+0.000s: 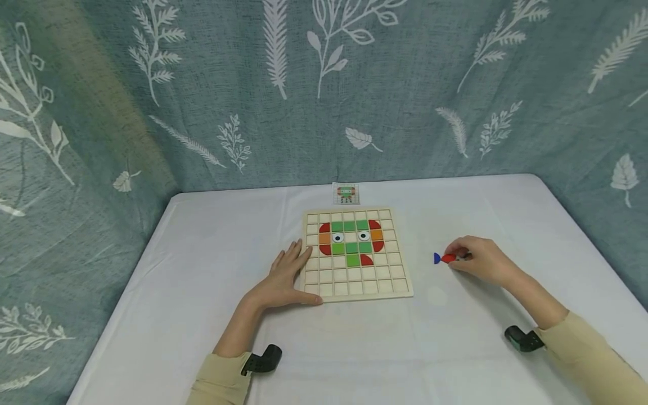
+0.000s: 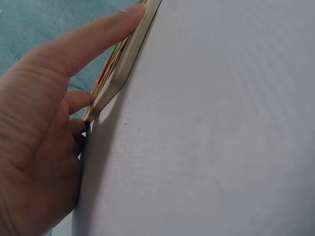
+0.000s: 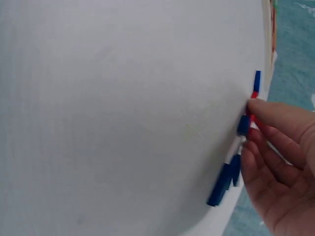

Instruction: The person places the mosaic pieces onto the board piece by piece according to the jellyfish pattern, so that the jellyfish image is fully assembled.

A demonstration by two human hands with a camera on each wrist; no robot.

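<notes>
A square pale wooden grid board [image 1: 369,287] lies mid-table, bearing red, green and orange pieces and two eye tiles [image 1: 363,235] in a face-like pattern. My left hand [image 1: 280,284] is spread at its near left corner, fingers along the left edge and thumb on the front edge. To the right of the board, my right hand [image 1: 478,259] pinches a small red piece [image 1: 448,258] between thumb and fingers, low over the table. A blue quarter-round piece [image 1: 437,258] sits just left of it. Several blue pieces [image 3: 220,184] lie beside the fingers in the right wrist view, partly hidden by the hand from above.
Behind the board stands a small picture card [image 1: 346,194] showing a green and red figure on a grid. A white cloth [image 1: 217,247] covers the table, and a blue-green leaf-patterned curtain [image 1: 304,129] hangs behind and at both sides.
</notes>
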